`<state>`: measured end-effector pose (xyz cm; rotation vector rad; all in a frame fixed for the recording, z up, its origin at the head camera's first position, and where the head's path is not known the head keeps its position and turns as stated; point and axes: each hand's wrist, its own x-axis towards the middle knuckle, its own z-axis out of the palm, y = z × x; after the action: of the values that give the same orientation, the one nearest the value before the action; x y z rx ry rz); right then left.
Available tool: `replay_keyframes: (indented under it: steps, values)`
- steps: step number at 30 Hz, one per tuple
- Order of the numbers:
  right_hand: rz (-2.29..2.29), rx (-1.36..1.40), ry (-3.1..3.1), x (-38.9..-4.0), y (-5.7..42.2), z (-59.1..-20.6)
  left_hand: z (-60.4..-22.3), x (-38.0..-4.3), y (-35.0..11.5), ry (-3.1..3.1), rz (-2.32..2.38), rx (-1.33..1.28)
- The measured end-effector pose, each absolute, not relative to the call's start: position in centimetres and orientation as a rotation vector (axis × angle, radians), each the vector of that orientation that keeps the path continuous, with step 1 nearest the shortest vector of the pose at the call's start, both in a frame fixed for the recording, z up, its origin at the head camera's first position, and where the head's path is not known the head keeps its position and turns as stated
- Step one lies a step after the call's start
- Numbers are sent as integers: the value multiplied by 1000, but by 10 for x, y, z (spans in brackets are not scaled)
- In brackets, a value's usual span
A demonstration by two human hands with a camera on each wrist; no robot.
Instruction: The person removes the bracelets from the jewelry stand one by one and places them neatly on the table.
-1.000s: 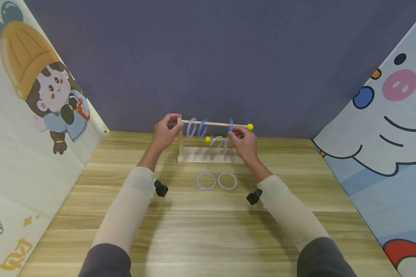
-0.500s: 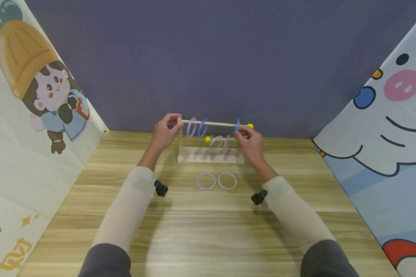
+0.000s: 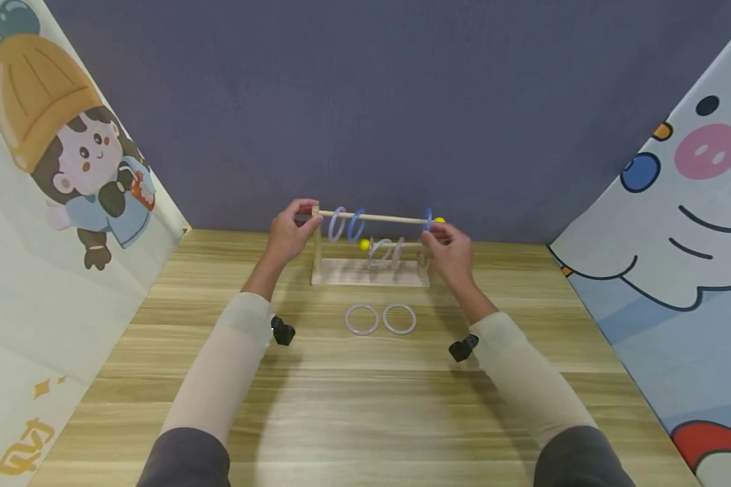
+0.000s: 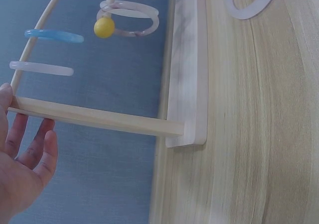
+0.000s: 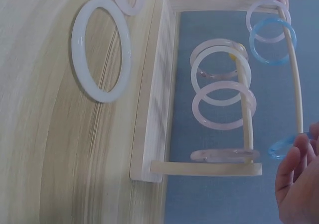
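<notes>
My left hand [image 3: 290,237] pinches the top of the left post [image 4: 99,121] of a wooden bangle stand [image 3: 341,274], thumb in front and fingers behind. At the other end of its upper rod [image 3: 390,218], my right hand [image 3: 453,256] pinches a blue bangle [image 5: 280,148] that is threaded on the rod, close to the yellow end ball [image 3: 440,220]. A lilac bangle [image 3: 331,230] and another blue bangle [image 4: 54,35] hang on the same rod near the left post. Several pale bangles [image 5: 197,73] hang on the lower rod [image 5: 246,119], which has its own yellow ball [image 4: 104,28].
Two pale bangles, a left one [image 3: 362,334] and a right one [image 3: 400,333], lie flat side by side on the wood-grain table [image 3: 365,406] in front of the stand. A dark wall [image 3: 365,122] rises behind; printed panels stand at both sides.
My right hand has slid the blue bangle rightwards along the upper rod towards the yellow ball. The left hand has stayed on the post, and the stand has not moved.
</notes>
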<state>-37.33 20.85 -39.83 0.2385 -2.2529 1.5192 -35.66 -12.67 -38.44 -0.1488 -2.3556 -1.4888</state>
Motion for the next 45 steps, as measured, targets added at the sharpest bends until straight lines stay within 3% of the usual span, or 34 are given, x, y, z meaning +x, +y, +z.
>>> replay_keyframes:
  steps: [29, 45]
  values:
    - [1531, 169, -2198, -371, 239, -404, -386, -358, -129, -2353, -1505, -154]
    - [1277, 382, -2262, -365, 266, -423, -388, -361, -130, -2348, -1495, -162]
